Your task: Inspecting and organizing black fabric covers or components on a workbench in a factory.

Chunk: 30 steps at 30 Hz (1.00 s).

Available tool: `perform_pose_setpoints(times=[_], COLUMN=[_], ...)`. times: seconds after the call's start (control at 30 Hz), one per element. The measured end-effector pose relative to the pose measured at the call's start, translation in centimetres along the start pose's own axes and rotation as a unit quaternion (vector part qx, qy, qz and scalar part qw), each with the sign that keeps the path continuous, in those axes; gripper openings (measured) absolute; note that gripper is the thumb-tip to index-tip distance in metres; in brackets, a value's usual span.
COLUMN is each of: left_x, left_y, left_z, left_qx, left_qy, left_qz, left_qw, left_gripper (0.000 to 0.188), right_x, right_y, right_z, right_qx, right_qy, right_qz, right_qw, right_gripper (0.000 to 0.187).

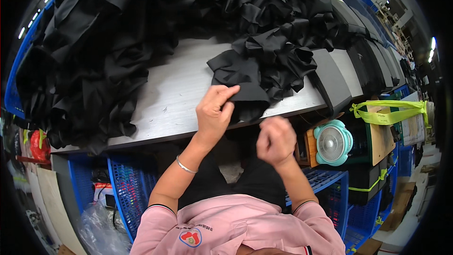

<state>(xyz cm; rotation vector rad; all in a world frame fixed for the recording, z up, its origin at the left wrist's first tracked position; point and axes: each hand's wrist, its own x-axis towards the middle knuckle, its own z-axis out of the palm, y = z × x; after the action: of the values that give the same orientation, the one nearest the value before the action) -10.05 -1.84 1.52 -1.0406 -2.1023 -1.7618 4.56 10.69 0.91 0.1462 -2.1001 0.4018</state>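
Black cloth piece [241, 76] — at front edge of pale table [170, 94], just beside crumpled cloth heap [288, 63]. L. hand [214, 108]: fingertips over the cloth, thumb a narrow gap below; whether they pinch it, can't tell. R. hand [276, 140]: blurred, fingers curled in, apart from cloth; contents unclear. Handling (est.): light, soft, prob. limp, not fragile; best hold — near folded edge, thumb vs. fingers.

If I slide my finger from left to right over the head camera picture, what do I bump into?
Red bag → clear plastic bag → silver bracelet → left hand → right hand → round teal-rimmed object → yellow-green strap.
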Motion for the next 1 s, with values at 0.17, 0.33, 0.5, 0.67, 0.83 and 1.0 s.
perform_pose_setpoints(times=[0.17, 0.33, 0.5, 0.67, 0.83, 1.0], left_x=[-3.5, -8.1, -10.9, -11.0, -7.9, -2.7], left_y=[3.2, 5.7, 5.9, 6.5, 4.3, -0.6], left_z=[0.1, 0.1, -0.9, -2.7, -5.0, -4.1], left_qx=[-0.023, -0.097, -0.136, -0.186, -0.108, 0.027], left_qy=[-0.083, -0.152, -0.145, -0.250, -0.126, -0.038], left_qz=[0.095, 0.067, 0.028, 0.020, -0.034, -0.120], left_qw=[0.992, 0.981, 0.980, 0.950, 0.986, 0.992], left_gripper=[0.043, 0.042, 0.042, 0.040, 0.049, 0.017], right_x=[-1.4, 0.6, 2.4, 1.9, 2.0, 4.0], right_y=[-1.4, 1.5, 4.1, 6.0, 4.1, -0.5], right_z=[4.4, 11.2, 15.9, 15.9, 14.8, 11.6], right_qx=[0.047, 0.464, 0.612, 0.727, 0.666, 0.643], right_qy=[-0.096, 0.040, 0.057, -0.062, -0.060, -0.024], right_qz=[0.269, 0.555, 0.579, 0.448, 0.484, 0.471], right_qw=[0.957, 0.689, 0.536, 0.516, 0.564, 0.603], right_gripper=[0.024, 0.035, 0.047, 0.058, 0.057, 0.060])
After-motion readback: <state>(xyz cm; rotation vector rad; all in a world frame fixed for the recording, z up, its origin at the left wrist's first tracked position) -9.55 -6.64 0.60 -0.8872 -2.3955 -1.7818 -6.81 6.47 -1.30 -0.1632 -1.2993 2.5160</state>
